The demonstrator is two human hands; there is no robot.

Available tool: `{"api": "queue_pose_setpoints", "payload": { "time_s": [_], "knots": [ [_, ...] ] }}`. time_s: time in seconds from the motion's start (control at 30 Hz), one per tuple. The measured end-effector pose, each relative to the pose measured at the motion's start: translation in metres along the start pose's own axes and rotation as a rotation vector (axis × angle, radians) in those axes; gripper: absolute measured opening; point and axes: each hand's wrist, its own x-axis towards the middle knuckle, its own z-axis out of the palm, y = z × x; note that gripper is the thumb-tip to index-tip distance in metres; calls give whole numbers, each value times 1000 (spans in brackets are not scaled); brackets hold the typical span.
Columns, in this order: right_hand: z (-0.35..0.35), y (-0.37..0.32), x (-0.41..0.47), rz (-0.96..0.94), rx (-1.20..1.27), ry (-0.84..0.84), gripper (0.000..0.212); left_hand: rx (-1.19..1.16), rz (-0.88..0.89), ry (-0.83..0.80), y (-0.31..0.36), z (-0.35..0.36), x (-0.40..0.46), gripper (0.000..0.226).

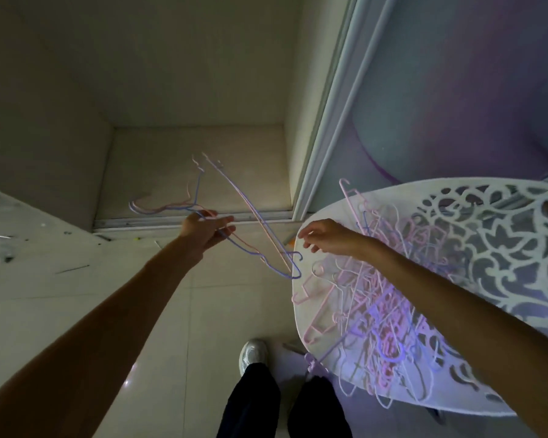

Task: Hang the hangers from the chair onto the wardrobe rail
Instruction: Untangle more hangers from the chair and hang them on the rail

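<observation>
A white chair (494,235) with a cut-out patterned back stands at the right, its seat covered by a tangled pile of pink, purple and white hangers (377,314). My left hand (208,230) is stretched forward over the floor and holds a few thin hangers (244,213), blue and pink, that fan out from its fingers. My right hand (325,237) hovers over the front edge of the chair seat with loosely curled fingers and holds nothing. The wardrobe rail is out of view.
The open wardrobe compartment (196,172) lies ahead, with its sliding-door track (190,221) on the floor and a door frame (326,121) to the right. My shoe (253,355) and dark trouser legs are below. Small debris lies on the tiles at left.
</observation>
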Motion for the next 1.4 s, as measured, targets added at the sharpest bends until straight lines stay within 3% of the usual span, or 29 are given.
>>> {"api": "queue_pose_setpoints", "payload": {
  "time_s": [0.2, 0.37, 0.5, 0.57, 0.63, 0.8, 1.03, 1.2, 1.4],
  "knots": [
    [1, -110, -53, -271, -197, -28, 27, 91, 57, 55, 47, -3, -73, 31],
    [2, -169, -112, -348, -436, -234, 49, 130, 128, 56, 86, -12, -138, 27],
    [0, -203, -168, -459, -466, -204, 32, 74, 186, 13, 116, -32, -200, 21],
    [-7, -222, -185, -449, -428, -227, 15, -50, 160, -107, 134, -44, -226, 19],
    [-15, -245, -202, -412, -364, -234, 15, -178, 156, -223, 154, -57, -247, 26],
    [-30, -306, -235, -493, -278, -33, 19, -110, 241, -226, 207, -78, -274, 38],
    [-44, -358, -233, -448, -236, 256, 30, 19, 269, -57, 275, -131, -261, 19],
    [-61, -384, -223, -382, -237, 350, 33, -40, 392, 20, 322, -170, -237, 22],
    [-88, -418, -219, -364, -167, 370, 33, 136, 449, 92, 383, -178, -194, 28]
  ]
}}
